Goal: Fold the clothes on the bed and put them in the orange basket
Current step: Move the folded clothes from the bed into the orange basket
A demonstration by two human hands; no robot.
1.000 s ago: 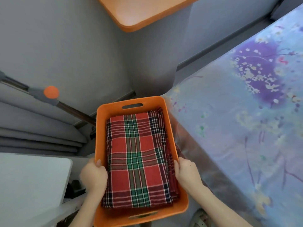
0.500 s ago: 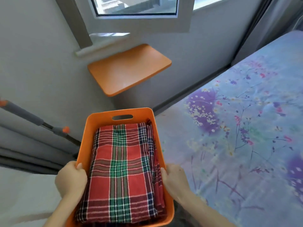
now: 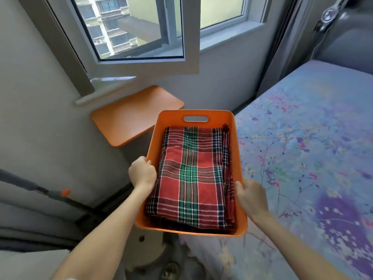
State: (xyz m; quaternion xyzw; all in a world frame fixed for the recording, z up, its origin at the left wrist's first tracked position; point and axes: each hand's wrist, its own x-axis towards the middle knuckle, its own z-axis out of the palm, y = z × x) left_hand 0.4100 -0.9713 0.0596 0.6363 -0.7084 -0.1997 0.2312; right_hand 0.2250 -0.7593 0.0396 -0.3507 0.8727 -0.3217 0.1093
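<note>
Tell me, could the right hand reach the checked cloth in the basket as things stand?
Probably yes. The cloth lies uncovered in the basket, just beside the right hand, which grips the basket's side; it would need to let go first.

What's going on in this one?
A person holds the orange basket by its long sides. The left hand grips the left rim and the right hand grips the right one. A folded red-and-green plaid cloth lies inside. The basket is held up at the edge of the floral bed.
</note>
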